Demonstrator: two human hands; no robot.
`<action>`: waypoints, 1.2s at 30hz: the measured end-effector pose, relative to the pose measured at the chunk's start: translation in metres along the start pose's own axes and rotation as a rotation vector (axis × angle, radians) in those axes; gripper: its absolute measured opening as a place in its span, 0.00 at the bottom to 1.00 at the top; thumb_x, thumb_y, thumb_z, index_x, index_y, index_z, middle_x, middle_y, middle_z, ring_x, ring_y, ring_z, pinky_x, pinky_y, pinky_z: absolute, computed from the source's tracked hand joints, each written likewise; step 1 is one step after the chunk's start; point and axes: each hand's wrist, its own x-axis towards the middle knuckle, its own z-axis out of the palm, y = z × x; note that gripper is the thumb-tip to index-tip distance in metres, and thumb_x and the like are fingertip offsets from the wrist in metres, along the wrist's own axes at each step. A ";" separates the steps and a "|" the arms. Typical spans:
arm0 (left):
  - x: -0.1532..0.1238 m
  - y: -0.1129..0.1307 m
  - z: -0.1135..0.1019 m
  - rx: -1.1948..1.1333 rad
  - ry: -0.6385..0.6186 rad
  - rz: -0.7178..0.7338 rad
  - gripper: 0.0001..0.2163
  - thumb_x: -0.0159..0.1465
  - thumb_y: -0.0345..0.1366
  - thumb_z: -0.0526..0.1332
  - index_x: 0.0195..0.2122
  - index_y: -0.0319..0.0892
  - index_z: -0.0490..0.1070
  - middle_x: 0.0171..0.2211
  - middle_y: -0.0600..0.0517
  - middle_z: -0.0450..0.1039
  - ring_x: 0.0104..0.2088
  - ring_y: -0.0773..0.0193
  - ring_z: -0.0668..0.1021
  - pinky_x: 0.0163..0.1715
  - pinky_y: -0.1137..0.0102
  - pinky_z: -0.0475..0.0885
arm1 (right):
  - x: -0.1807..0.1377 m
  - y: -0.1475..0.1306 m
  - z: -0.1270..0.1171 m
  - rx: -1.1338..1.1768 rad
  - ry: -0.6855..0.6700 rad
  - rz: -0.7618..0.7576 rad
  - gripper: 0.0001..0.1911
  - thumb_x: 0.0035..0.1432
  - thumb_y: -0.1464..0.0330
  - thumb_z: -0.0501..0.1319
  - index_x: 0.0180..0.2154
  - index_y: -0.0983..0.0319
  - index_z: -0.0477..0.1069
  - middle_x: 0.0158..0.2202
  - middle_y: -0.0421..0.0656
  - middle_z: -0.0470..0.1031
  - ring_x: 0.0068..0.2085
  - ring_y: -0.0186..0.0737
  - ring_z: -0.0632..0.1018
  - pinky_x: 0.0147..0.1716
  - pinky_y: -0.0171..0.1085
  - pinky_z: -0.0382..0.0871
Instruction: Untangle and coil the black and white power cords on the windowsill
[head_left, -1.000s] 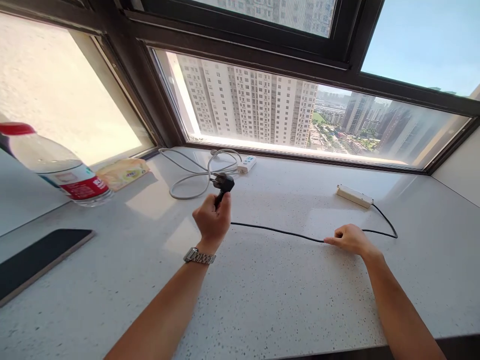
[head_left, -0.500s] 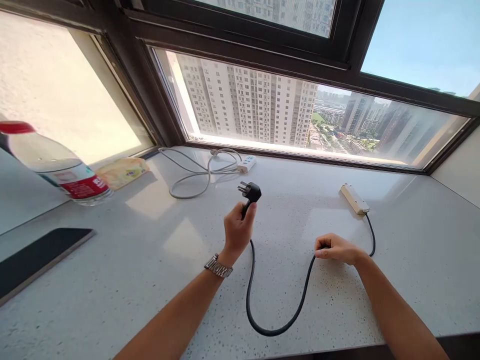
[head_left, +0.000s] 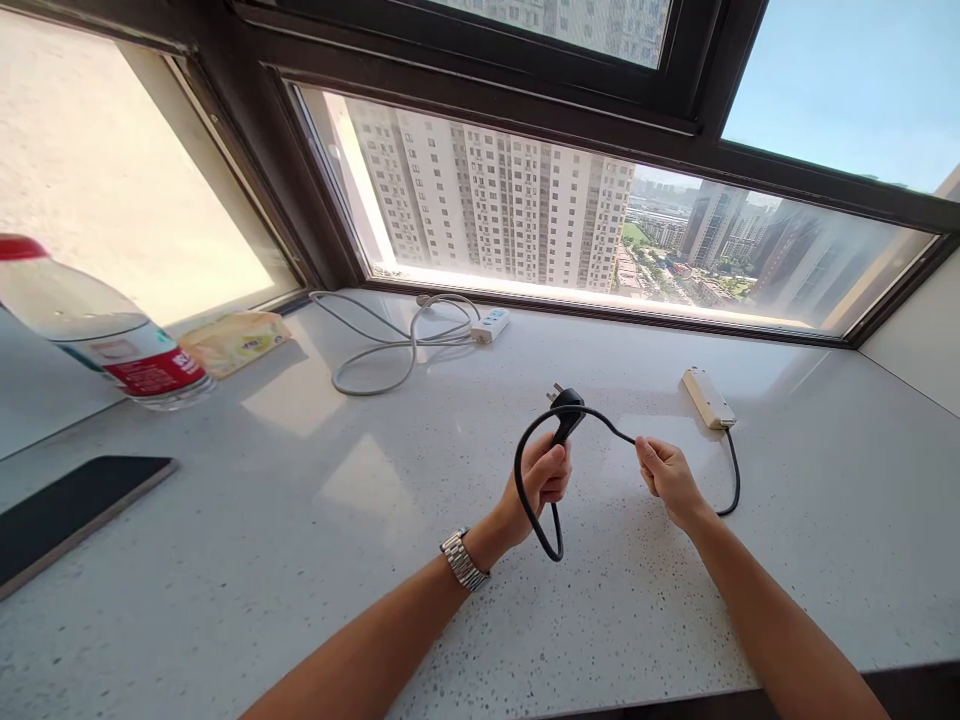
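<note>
My left hand (head_left: 541, 475), with a metal watch on the wrist, is closed around the neck of a black power plug (head_left: 570, 402). The plug's prongs point up and away to the left. From it a black cable (head_left: 517, 470) bends into a loop in front of my left hand. The cable passes over the plug and runs right to my right hand (head_left: 667, 475), whose thumb and fingers pinch it. Beyond my right hand the cable lies on the counter and curves up to a cream power strip (head_left: 709, 398).
At the back, a white power strip (head_left: 491, 325) lies with its coiled grey cord (head_left: 375, 388). On the left are a red-capped bottle (head_left: 112, 340), a tissue pack (head_left: 236, 342) and a dark phone or tablet (head_left: 82, 510). The speckled counter (head_left: 360, 620) meets a window frame behind.
My left hand has moved right with the plug, toward my right hand. The hanging bend of cable is now a raised loop over the plug. My right hand has risen slightly.
</note>
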 end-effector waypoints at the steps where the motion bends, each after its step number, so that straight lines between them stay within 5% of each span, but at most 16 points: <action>1: 0.000 -0.001 0.002 0.022 0.003 -0.011 0.20 0.53 0.52 0.64 0.26 0.41 0.59 0.18 0.62 0.46 0.17 0.76 0.50 0.15 0.78 0.45 | -0.001 0.001 0.002 -0.043 0.012 -0.017 0.29 0.52 0.43 0.57 0.19 0.59 0.52 0.14 0.31 0.46 0.17 0.26 0.48 0.16 0.33 0.40; 6: 0.000 -0.002 0.005 0.193 0.021 -0.038 0.19 0.55 0.50 0.64 0.28 0.41 0.60 0.18 0.62 0.49 0.16 0.77 0.52 0.15 0.78 0.50 | -0.005 -0.002 0.008 -0.130 -0.060 -0.086 0.30 0.54 0.44 0.56 0.18 0.59 0.53 0.14 0.32 0.48 0.17 0.27 0.49 0.16 0.33 0.43; 16: -0.013 -0.010 0.018 0.285 -0.152 -0.009 0.24 0.57 0.55 0.60 0.41 0.36 0.69 0.18 0.61 0.52 0.19 0.74 0.56 0.19 0.76 0.53 | -0.020 0.002 0.031 0.306 -0.391 -0.059 0.30 0.53 0.45 0.60 0.18 0.60 0.53 0.14 0.30 0.47 0.15 0.22 0.47 0.14 0.29 0.40; 26: -0.015 -0.009 0.026 0.587 -0.166 0.259 0.20 0.62 0.51 0.56 0.28 0.37 0.71 0.20 0.54 0.65 0.22 0.70 0.64 0.23 0.74 0.61 | -0.024 0.004 0.033 0.389 -0.578 0.020 0.32 0.43 0.41 0.64 0.19 0.60 0.53 0.16 0.29 0.45 0.17 0.22 0.46 0.16 0.30 0.39; 31: -0.010 -0.004 0.019 0.679 -0.133 0.382 0.16 0.62 0.45 0.58 0.24 0.38 0.69 0.24 0.52 0.67 0.25 0.69 0.67 0.26 0.73 0.63 | -0.018 0.000 0.025 0.080 -0.632 -0.009 0.31 0.42 0.41 0.63 0.21 0.62 0.58 0.18 0.31 0.50 0.20 0.25 0.51 0.19 0.31 0.45; 36: 0.005 0.012 0.015 0.333 -0.044 0.338 0.20 0.62 0.52 0.56 0.23 0.41 0.60 0.18 0.57 0.59 0.20 0.70 0.66 0.23 0.71 0.65 | -0.005 0.003 0.005 -0.488 -0.538 -0.113 0.30 0.50 0.45 0.61 0.18 0.62 0.55 0.18 0.33 0.49 0.22 0.27 0.52 0.21 0.32 0.44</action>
